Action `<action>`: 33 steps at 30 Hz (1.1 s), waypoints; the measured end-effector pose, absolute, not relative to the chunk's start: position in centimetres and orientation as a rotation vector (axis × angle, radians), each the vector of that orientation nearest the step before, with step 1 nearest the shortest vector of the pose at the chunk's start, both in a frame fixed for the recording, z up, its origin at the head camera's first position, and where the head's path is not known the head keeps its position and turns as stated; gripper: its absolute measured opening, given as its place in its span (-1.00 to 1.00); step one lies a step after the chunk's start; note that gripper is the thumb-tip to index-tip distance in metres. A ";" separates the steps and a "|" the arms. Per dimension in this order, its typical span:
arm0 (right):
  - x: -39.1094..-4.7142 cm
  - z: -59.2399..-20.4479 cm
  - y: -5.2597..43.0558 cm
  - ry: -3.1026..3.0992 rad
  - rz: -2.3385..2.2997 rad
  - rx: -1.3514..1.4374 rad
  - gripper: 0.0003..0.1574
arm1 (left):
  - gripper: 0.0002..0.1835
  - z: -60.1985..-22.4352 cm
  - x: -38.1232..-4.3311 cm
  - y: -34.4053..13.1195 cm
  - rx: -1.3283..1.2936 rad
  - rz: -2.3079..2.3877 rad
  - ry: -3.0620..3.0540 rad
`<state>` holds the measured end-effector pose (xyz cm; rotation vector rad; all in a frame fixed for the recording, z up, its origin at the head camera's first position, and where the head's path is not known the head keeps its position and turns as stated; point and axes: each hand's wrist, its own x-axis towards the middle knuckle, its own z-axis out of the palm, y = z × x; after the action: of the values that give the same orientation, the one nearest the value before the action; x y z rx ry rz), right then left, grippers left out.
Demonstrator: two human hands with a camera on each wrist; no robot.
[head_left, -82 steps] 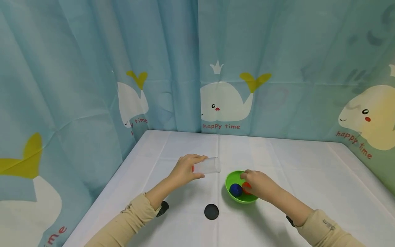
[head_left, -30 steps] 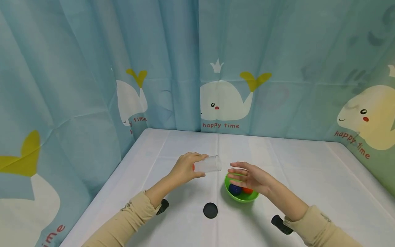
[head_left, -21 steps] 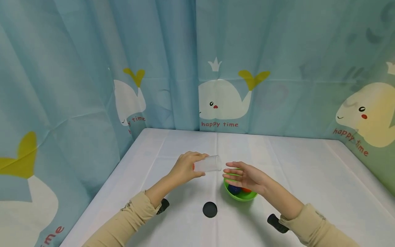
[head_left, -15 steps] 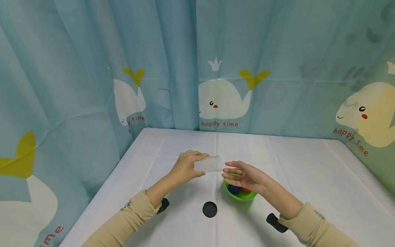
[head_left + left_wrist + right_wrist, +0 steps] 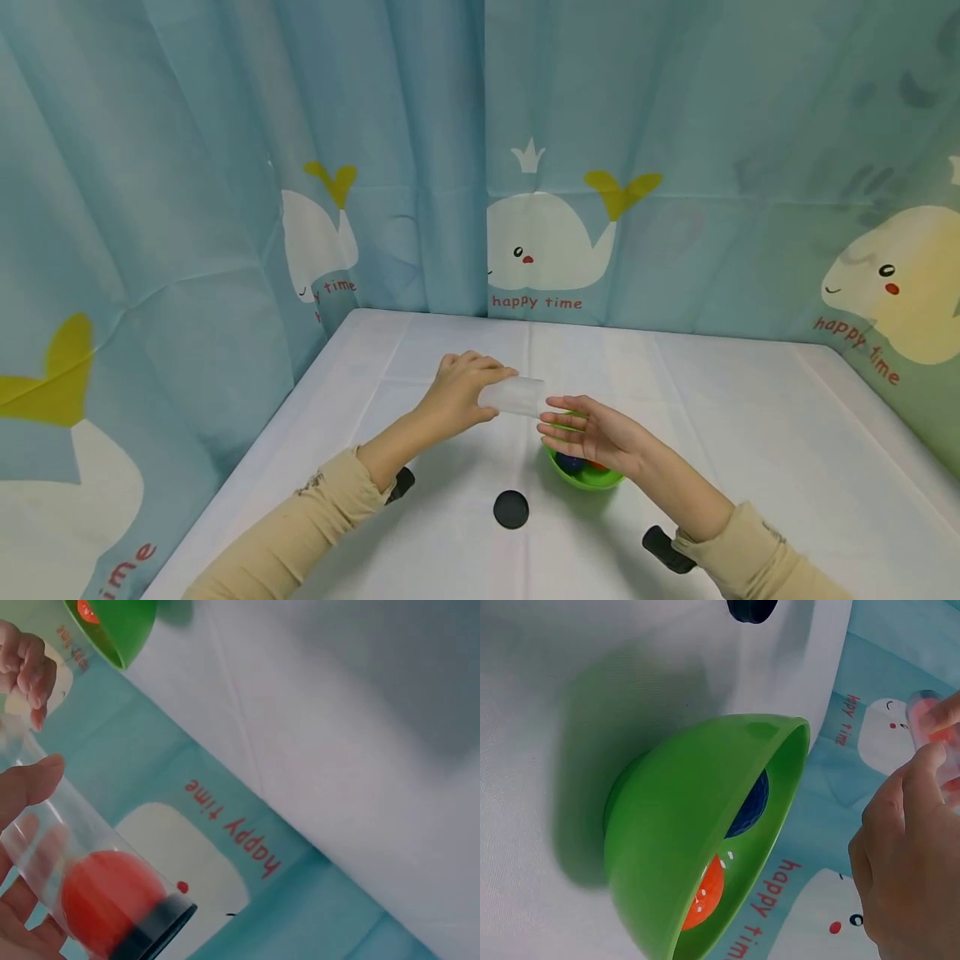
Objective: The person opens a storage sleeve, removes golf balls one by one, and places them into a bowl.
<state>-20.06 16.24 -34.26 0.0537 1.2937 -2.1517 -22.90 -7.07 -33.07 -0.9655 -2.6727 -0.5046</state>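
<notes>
My left hand (image 5: 459, 393) grips a clear plastic tube (image 5: 517, 395) tilted, its mouth pointing right and slightly down. In the left wrist view, a red ball (image 5: 109, 900) lies inside the tube beside its black end (image 5: 161, 930). My right hand (image 5: 600, 432) is held over a green bowl (image 5: 667, 802), fingers extended by the tube's mouth and holding nothing visible; whether they touch the tube I cannot tell. A dark blue golf ball (image 5: 750, 811) and an orange ball (image 5: 705, 892) sit in the bowl, partly hidden by its rim in the right wrist view.
A round black cap (image 5: 512, 509) lies flat on the white-clothed table (image 5: 442, 533), nearer than the bowl. Blue curtains (image 5: 405, 167) printed with whales stand behind the table and along its sides.
My right hand has left the orange ball in the bowl, risen with spread fingers, and moved left to the tube's mouth. My left hand has tipped the mouth downward, shifting slightly right and up.
</notes>
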 end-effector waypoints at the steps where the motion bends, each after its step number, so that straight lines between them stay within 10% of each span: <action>1: -20.0 -34.3 16.2 1.299 -2.152 0.054 -0.50 | -0.40 -33.0 -22.9 -7.0 -0.969 -0.485 -2.673; 33: -20.3 -34.1 15.5 1.275 -2.184 0.141 -0.30 | -0.45 -31.8 -22.8 -6.1 -1.011 -0.269 -2.601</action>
<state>-20.29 15.51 -34.11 0.1407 1.2747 -2.1842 -22.81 -6.14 -31.79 -1.0113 -2.6010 -0.2687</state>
